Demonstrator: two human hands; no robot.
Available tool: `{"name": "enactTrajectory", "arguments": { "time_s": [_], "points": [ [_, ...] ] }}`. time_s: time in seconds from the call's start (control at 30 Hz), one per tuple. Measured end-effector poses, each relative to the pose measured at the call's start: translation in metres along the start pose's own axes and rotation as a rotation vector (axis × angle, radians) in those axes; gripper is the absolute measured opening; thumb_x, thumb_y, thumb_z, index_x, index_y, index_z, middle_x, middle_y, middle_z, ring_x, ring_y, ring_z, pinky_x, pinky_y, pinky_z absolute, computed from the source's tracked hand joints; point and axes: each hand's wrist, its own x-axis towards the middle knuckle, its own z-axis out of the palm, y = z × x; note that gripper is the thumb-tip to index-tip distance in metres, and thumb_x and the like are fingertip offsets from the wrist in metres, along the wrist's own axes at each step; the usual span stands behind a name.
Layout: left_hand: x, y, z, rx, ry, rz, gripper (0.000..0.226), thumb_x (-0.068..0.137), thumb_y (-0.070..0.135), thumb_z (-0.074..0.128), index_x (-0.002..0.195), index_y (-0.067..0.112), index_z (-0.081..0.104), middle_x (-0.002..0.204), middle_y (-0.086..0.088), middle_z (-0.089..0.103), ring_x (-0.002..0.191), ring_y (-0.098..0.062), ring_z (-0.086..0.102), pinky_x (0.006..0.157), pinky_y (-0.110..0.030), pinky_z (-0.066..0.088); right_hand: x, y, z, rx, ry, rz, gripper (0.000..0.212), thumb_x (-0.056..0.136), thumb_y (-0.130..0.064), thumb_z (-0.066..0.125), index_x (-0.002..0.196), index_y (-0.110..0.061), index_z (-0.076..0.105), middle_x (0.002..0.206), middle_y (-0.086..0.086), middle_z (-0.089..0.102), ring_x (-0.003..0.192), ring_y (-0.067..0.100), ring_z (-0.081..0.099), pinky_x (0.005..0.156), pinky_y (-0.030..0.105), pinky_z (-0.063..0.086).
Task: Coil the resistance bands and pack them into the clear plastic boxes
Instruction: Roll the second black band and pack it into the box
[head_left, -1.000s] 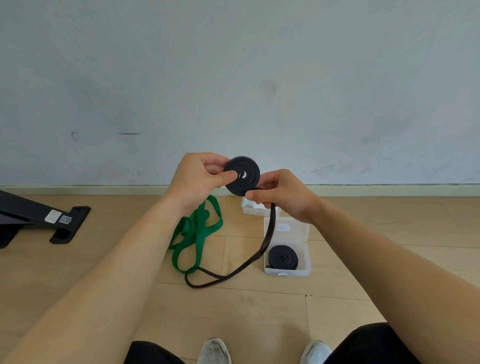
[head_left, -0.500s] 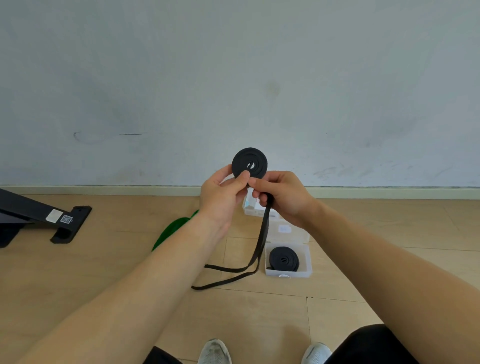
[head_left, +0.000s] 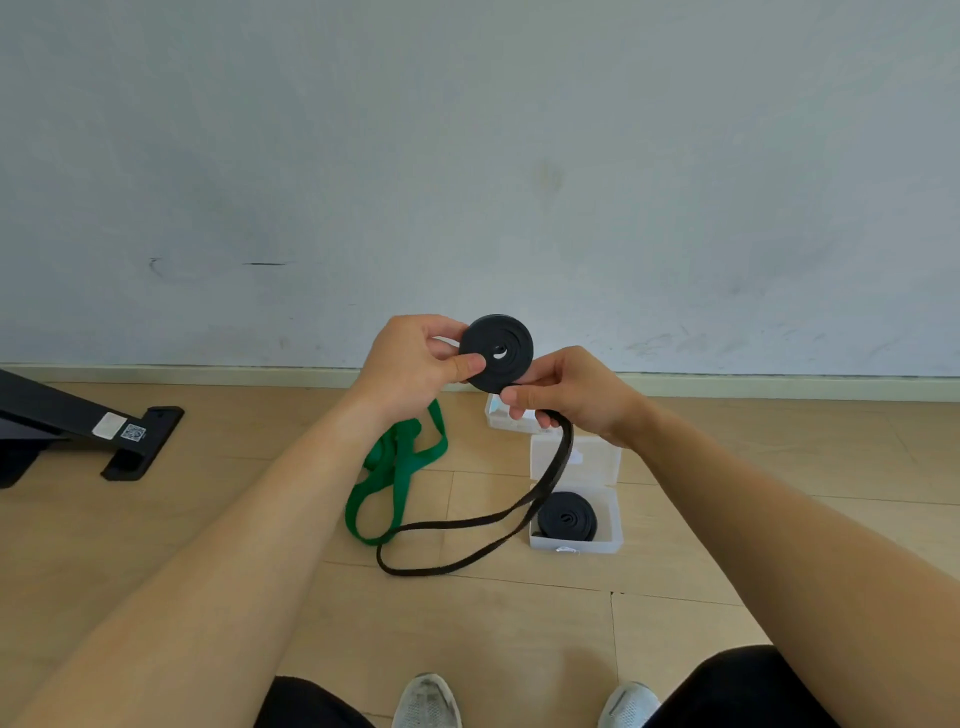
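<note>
Above the wooden floor (head_left: 519, 623), near the far wall (head_left: 467, 156), the left hand (head_left: 415, 364) pinches the black coil (head_left: 511, 338) flat, thumb on its near face and fingers behind, probably so the wraps cannot spring loose. The right hand (head_left: 566, 400) clamps thumb and fingers on the band just under the coil (tension for the next turn, I judge). The loose tail (head_left: 557, 462) hangs to the floor between the green band (head_left: 400, 467) on the left and the open clear box (head_left: 613, 519) on the right, where another coiled band (head_left: 566, 517) lies.
</note>
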Motion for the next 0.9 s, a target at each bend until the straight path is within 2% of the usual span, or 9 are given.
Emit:
{"name": "enactTrajectory", "arguments": {
  "time_s": [0.13, 0.23, 0.33, 0.43, 0.5, 0.57, 0.63, 0.77, 0.9],
  "points": [
    [0.0, 0.0, -0.001, 0.065, -0.072, 0.017, 0.024, 0.089, 0.016, 0.077, 0.111, 0.022, 0.07, 0.086, 0.005, 0.079, 0.081, -0.005, 0.075, 0.085, -0.024, 0.052, -0.001, 0.001, 0.005, -0.034, 0.019, -0.013, 0.028, 0.09, -0.021, 0.076, 0.086, 0.007, 0.073, 0.075, 0.014, 0.071, 0.052, 0.013, 0.048, 0.054, 0.023, 0.043],
    [0.0, 0.001, 0.0, 0.017, -0.069, 0.015, 0.022, 0.093, 0.015, 0.072, 0.113, 0.022, 0.069, 0.09, 0.004, 0.079, 0.085, -0.008, 0.076, 0.084, -0.026, 0.057, 0.0, 0.002, 0.011, 0.103, 0.053, -0.021, 0.026, 0.091, -0.017, 0.074, 0.079, 0.005, 0.068, 0.07, 0.011, 0.067, 0.05, 0.012, 0.048, 0.051, 0.023, 0.04],
    [-0.004, 0.0, 0.011, -0.333, -0.014, -0.067, 0.022, 0.097, 0.01, 0.066, 0.117, 0.014, 0.07, 0.099, -0.004, 0.079, 0.094, -0.018, 0.076, 0.079, -0.026, 0.06, 0.004, 0.001, 0.016, 0.268, 0.086, -0.023, 0.02, 0.093, -0.014, 0.071, 0.078, -0.001, 0.067, 0.067, 0.009, 0.065, 0.05, 0.012, 0.047, 0.05, 0.022, 0.037],
    [-0.01, -0.001, 0.033, -0.645, 0.071, -0.143, 0.02, 0.099, 0.011, 0.063, 0.117, 0.007, 0.071, 0.106, -0.01, 0.078, 0.103, -0.023, 0.074, 0.088, -0.03, 0.058, 0.008, 0.0, 0.022, 0.39, 0.12, -0.01, 0.017, 0.094, -0.014, 0.069, 0.09, 0.003, 0.069, 0.067, 0.008, 0.064, 0.052, 0.011, 0.048, 0.049, 0.021, 0.037],
    [-0.011, -0.002, 0.047, -0.751, 0.14, -0.172, 0.019, 0.098, 0.01, 0.064, 0.115, 0.006, 0.071, 0.106, -0.009, 0.078, 0.104, -0.022, 0.073, 0.093, -0.03, 0.057, 0.009, 0.0, 0.026, 0.45, 0.152, -0.006, 0.018, 0.094, -0.014, 0.069, 0.093, 0.004, 0.068, 0.067, 0.008, 0.064, 0.053, 0.012, 0.049, 0.049, 0.021, 0.039],
    [-0.008, -0.001, 0.05, -0.707, 0.232, -0.194, 0.018, 0.095, 0.01, 0.068, 0.112, 0.009, 0.073, 0.101, -0.006, 0.079, 0.101, -0.019, 0.074, 0.09, -0.028, 0.057, 0.01, -0.001, 0.028, 0.443, 0.174, -0.013, 0.017, 0.094, -0.015, 0.07, 0.088, 0.002, 0.069, 0.069, 0.009, 0.065, 0.054, 0.012, 0.05, 0.051, 0.023, 0.04],
    [-0.005, -0.001, 0.045, -0.606, 0.257, -0.183, 0.016, 0.093, 0.009, 0.071, 0.108, 0.012, 0.075, 0.097, -0.003, 0.079, 0.094, -0.015, 0.075, 0.082, -0.023, 0.057, 0.009, -0.001, 0.028, 0.339, 0.171, -0.027, 0.017, 0.093, -0.016, 0.071, 0.085, -0.001, 0.07, 0.072, 0.01, 0.067, 0.054, 0.013, 0.053, 0.052, 0.023, 0.043],
    [-0.001, -0.001, 0.024, -0.386, 0.229, -0.126, 0.02, 0.089, 0.009, 0.076, 0.109, 0.012, 0.074, 0.094, -0.001, 0.079, 0.086, -0.012, 0.075, 0.079, -0.023, 0.059, 0.007, -0.001, 0.014, 0.132, 0.082, -0.045, 0.018, 0.088, -0.012, 0.077, 0.096, 0.003, 0.075, 0.074, 0.015, 0.065, 0.059, 0.017, 0.054, 0.059, 0.023, 0.048],
    [-0.001, -0.001, 0.013, -0.18, 0.15, -0.056, 0.024, 0.086, 0.013, 0.079, 0.109, 0.016, 0.074, 0.095, 0.005, 0.078, 0.089, -0.009, 0.075, 0.083, -0.024, 0.058, 0.006, 0.004, -0.001, -0.022, 0.063, -0.023, 0.015, 0.091, -0.02, 0.075, 0.092, -0.005, 0.077, 0.07, 0.002, 0.068, 0.065, 0.016, 0.06, 0.069, 0.023, 0.051]
  ]
}}
